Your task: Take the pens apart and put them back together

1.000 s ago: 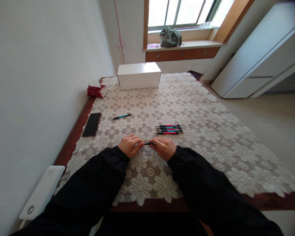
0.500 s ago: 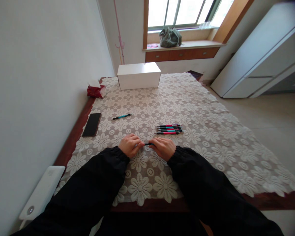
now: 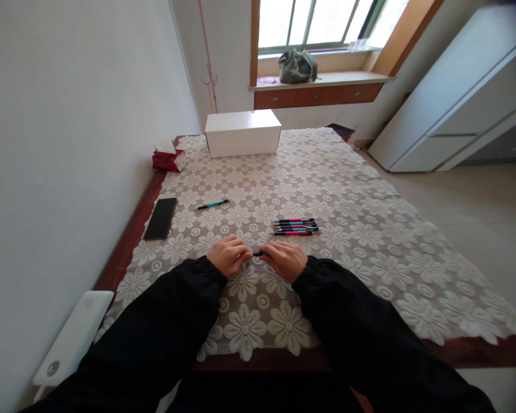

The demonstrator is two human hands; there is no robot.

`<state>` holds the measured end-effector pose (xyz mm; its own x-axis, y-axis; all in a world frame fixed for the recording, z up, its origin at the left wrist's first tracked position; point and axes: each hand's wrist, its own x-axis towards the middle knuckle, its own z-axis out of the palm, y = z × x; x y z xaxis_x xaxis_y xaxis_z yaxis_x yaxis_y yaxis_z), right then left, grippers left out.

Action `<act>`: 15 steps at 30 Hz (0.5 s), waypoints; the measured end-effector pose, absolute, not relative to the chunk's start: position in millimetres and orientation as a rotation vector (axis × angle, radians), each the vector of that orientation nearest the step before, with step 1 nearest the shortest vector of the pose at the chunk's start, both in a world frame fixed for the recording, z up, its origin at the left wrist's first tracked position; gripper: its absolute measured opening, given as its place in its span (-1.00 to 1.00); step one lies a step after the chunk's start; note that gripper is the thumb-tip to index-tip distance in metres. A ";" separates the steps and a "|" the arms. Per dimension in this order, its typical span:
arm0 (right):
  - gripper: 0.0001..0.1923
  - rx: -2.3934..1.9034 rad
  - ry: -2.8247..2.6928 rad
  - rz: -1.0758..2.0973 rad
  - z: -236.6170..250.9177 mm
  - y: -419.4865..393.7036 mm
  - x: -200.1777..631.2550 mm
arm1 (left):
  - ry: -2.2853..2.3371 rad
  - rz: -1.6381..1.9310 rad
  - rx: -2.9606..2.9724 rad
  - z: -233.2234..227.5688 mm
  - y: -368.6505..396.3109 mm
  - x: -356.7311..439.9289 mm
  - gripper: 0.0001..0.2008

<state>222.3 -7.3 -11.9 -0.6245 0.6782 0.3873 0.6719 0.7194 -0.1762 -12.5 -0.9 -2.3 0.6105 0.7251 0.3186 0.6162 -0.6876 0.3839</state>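
Observation:
Between my two hands lies a pen (image 3: 258,253), mostly covered by my fingers, with a short dark stretch and a bit of blue showing. My left hand (image 3: 229,256) is closed on its left end. The right end sits in the closed fingers of my right hand (image 3: 284,259). Just beyond my right hand, several pens (image 3: 296,226) in red, blue and black lie side by side in a row. A single blue and black pen (image 3: 212,204) rests apart, farther off to the left.
A flower-patterned lace cloth (image 3: 246,327) covers the table. A dark phone (image 3: 160,218) and a red tissue pack (image 3: 168,160) lie along the left edge. At the far end stands a white box (image 3: 243,135). A white device (image 3: 74,337) is beside the table at lower left.
Both hands stay in nearly the same place, still on the pen. Slightly less of the pen shows between my fingers. Other things have not moved.

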 end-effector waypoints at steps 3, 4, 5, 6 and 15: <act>-0.76 -1.028 -2.509 -0.002 -11.5 -7.3 222.2 | 1.118 0.710 2.566 -2.7 -1.4 -12.7 -0.70; -0.76 -1.028 -2.508 -0.008 -11.4 -7.3 222.2 | 1.125 0.713 2.557 -2.5 -1.6 -12.6 -0.70; -0.76 -1.030 -2.503 -0.014 -11.4 -7.4 222.1 | 1.131 0.709 2.555 -2.1 -1.8 -12.5 -0.69; -0.75 -1.032 -2.499 -0.018 -11.3 -7.4 222.1 | 1.135 0.698 2.558 -1.8 -2.0 -12.4 -0.68; -0.76 -1.019 -2.508 -0.031 -11.9 -7.7 221.6 | 1.135 0.684 2.578 -2.3 -2.3 -11.2 -0.70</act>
